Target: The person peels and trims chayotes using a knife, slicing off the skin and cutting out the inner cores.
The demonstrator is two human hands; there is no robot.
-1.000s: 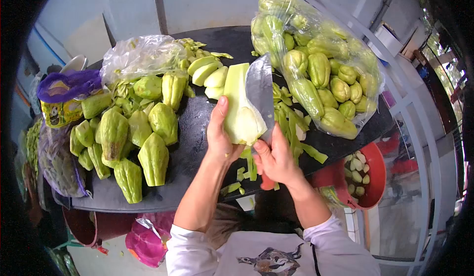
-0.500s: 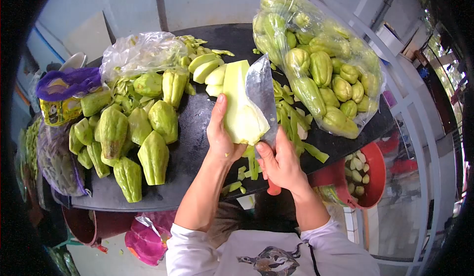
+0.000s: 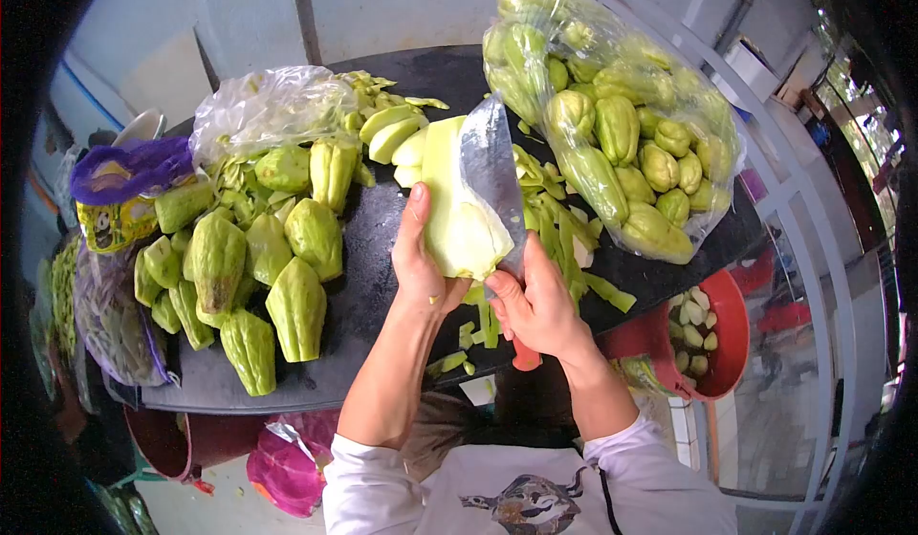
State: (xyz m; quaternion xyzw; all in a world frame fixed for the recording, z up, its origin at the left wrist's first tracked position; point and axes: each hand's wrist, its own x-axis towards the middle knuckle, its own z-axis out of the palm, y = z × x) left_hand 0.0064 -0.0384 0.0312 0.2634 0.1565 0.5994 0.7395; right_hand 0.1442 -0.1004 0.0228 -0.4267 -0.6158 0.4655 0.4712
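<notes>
My left hand (image 3: 421, 258) is wrapped round the lower left side of a pale, peeled chayote (image 3: 445, 186), held up over the dark table. My right hand (image 3: 535, 305) grips a wide knife (image 3: 492, 176) by its red handle. The blade points away from me and lies against the chayote's right side, covering part of it. Green peel strips (image 3: 564, 234) are scattered on the table right of the knife. Pale cut pieces (image 3: 392, 133) lie just beyond the chayote to the left.
Unpeeled chayotes (image 3: 218, 262) are grouped on the table's left, near a crumpled clear bag (image 3: 273, 109) and a purple net bag (image 3: 115, 296). A clear bag of chayotes (image 3: 660, 167) lies back right. Below right stands a red bucket (image 3: 734, 344) holding pale pieces.
The chayote, the knife and both hands have shifted slightly left. The blade remains against the chayote's right side, and both hands keep their hold.
</notes>
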